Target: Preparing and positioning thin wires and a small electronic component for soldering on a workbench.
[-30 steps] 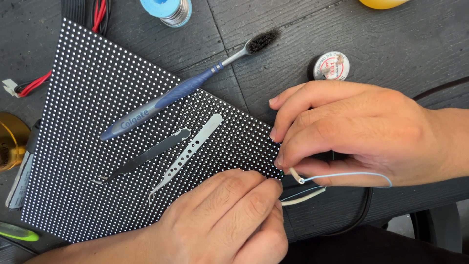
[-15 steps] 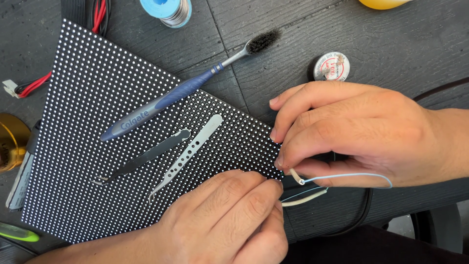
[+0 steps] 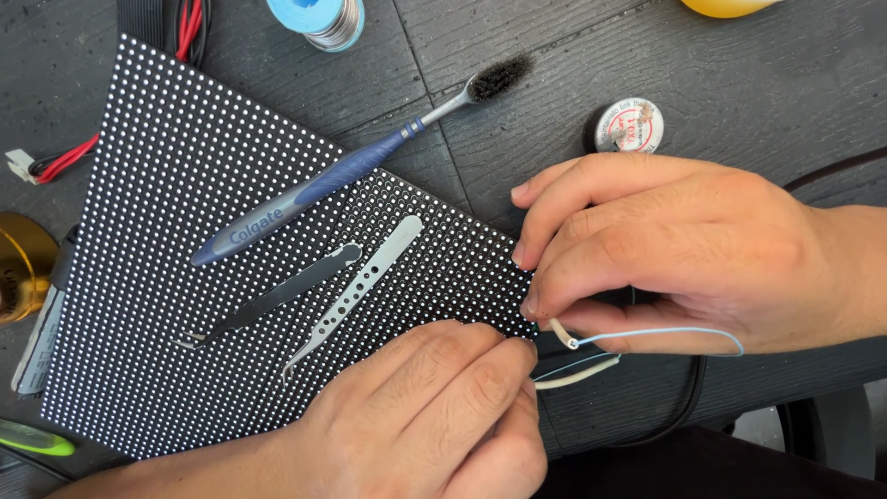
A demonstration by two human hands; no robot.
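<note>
A black panel (image 3: 185,240) studded with rows of small white dots lies on a dark wooden table. My left hand (image 3: 434,416) rests curled on the panel's near right corner, its fingertips pinching something small I cannot make out. My right hand (image 3: 684,249) presses its fingertips on the same corner and holds a thin pale blue wire (image 3: 665,334) with a cream end piece. On the panel lie a blue toothbrush (image 3: 342,176) with dark bristles, black tweezers (image 3: 277,296) and silver tweezers (image 3: 360,282).
A solder spool (image 3: 323,17) stands at the top edge. A small round tin (image 3: 628,125) sits beyond my right hand. Red and black wires (image 3: 55,162) trail off left, beside a brass-coloured object (image 3: 18,268). A black cable (image 3: 684,407) curves under my right hand.
</note>
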